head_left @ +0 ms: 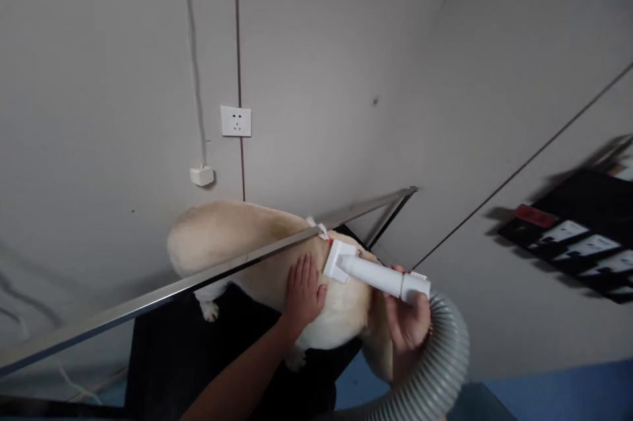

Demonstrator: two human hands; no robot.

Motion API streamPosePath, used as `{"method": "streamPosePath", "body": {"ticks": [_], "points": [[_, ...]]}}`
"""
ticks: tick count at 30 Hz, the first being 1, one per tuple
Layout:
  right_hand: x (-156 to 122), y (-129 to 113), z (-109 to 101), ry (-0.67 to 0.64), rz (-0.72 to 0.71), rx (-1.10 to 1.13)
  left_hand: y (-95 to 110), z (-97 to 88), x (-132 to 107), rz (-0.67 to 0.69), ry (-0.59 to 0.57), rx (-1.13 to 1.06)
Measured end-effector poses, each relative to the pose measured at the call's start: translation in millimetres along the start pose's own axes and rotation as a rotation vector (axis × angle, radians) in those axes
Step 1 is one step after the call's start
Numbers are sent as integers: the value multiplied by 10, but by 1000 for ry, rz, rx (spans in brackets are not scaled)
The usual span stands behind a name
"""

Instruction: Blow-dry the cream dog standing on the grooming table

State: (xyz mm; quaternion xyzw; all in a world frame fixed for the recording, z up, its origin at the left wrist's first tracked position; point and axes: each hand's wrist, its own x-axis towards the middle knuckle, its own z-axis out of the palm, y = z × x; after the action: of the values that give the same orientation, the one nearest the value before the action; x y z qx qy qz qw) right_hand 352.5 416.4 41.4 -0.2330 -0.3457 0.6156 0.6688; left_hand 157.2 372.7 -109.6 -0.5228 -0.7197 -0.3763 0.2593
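Observation:
A cream-coloured dog (pixel 237 226) stands on a black table top (pixel 168 355), its head low at the right and partly hidden. Flat on the dog's side rests my left hand (pixel 303 289), fingers stretched out. My right hand (pixel 408 319) grips the tube of a white vacuum grooming brush (pixel 373 274). The brush's wide head touches the coat near the dog's shoulder and neck. From the rear of the tube a ribbed grey hose (pixel 448 355) curves down and back below my right hand.
A metal bar (pixel 198 286) crosses diagonally over the dog, with a white tie (pixel 319 228) on it near the neck. On the grey wall are a socket (pixel 236 121) and a white plug box (pixel 202 175). A black rack (pixel 588 236) with white items hangs at right.

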Motion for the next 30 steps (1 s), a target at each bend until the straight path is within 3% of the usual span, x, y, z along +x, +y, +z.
{"method": "streamPosePath", "body": {"ticks": [4,8,12,17,21,23,27,30], "points": [[5,267,269,-31,81,-97,-178,18,-194,-46,31,14],[-20,288,330,-126,31,-93,-436,34,-378,-61,57,78],[-114,106,170,-137,-23,-117,-587,70,-385,-117,110,88],[-299,-174,-298,-129,-90,-226,-678,121,-318,-149,185,29],[-469,-278,-619,34,-100,-275,-749,107,-290,-232,193,-44],[-573,-248,-659,28,-124,-252,-734,85,-282,-246,208,-84],[-748,-110,-569,-154,-78,-232,-626,11,-289,-268,202,-142],[-808,-81,-500,-130,-143,-206,-577,-43,-317,-320,169,-152]]}}
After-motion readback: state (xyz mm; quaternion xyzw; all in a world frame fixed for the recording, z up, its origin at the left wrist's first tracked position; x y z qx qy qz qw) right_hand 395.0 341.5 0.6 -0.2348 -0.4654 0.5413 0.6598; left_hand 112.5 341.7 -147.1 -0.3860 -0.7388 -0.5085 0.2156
